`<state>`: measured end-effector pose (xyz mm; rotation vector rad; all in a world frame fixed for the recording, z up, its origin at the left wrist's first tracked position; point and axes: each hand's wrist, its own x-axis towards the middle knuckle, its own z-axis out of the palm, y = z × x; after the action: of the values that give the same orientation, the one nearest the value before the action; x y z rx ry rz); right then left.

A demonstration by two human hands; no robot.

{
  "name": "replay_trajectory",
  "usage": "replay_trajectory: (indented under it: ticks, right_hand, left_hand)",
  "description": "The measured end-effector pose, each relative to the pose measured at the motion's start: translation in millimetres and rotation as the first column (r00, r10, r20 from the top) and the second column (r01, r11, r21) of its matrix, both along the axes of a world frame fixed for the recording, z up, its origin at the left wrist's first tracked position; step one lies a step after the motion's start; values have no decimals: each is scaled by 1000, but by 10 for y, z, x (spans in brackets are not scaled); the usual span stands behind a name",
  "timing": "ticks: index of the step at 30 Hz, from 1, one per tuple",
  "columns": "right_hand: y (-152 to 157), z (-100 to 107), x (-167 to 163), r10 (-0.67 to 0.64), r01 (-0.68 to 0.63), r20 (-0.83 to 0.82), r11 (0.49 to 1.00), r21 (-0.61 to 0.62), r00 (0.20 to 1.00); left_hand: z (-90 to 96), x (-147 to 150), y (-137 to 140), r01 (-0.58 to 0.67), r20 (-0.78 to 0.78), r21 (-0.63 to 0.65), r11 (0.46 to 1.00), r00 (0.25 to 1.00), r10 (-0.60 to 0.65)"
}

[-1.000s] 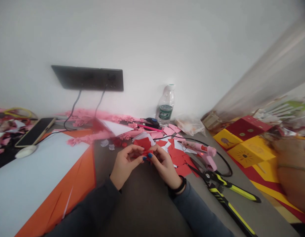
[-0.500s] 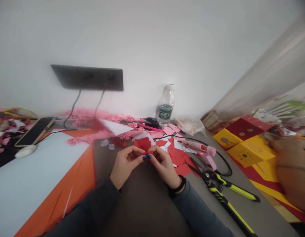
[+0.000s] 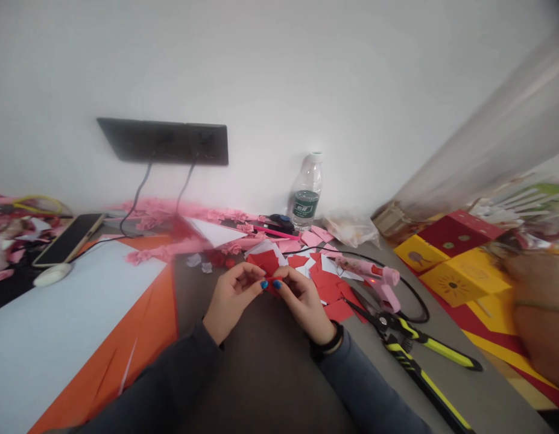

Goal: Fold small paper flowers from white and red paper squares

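Bottle [image 3: 307, 191] is set upright by wall [image 3: 261, 72]; phone [image 3: 70, 239] is laid beside mouse [image 3: 52, 275]; panel [image 3: 166, 141] is wall-mounted.

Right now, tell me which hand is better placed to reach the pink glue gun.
Likely the right hand: it is nearer the pink glue gun, though it, like the left hand, pinches red paper.

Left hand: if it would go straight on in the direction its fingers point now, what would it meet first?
Probably the right hand, just beyond the small red paper piece that the left hand pinches. Depth is hard to judge here.
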<state>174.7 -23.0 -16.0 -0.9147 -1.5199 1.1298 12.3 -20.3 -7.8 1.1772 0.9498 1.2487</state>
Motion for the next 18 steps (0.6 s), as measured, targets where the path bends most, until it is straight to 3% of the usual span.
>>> replay_trajectory:
  ticks: [4, 10, 18]
  right_hand:
    - [10, 14, -5, 13, -13, -8, 1000, 7, 1000]
    - [40, -42, 1, -2, 1, -29, 1000, -19, 1000]
    - [61, -71, 23, -9, 6, -39, 998, -57, 999]
  left_hand:
    - [-2, -16, 15, -55, -6, 0, 999, 998, 55]
    - [7, -16, 6, 87, -28, -73, 994, 996, -89]
    - [29, -31, 26, 84, -101, -67, 994, 991, -90]
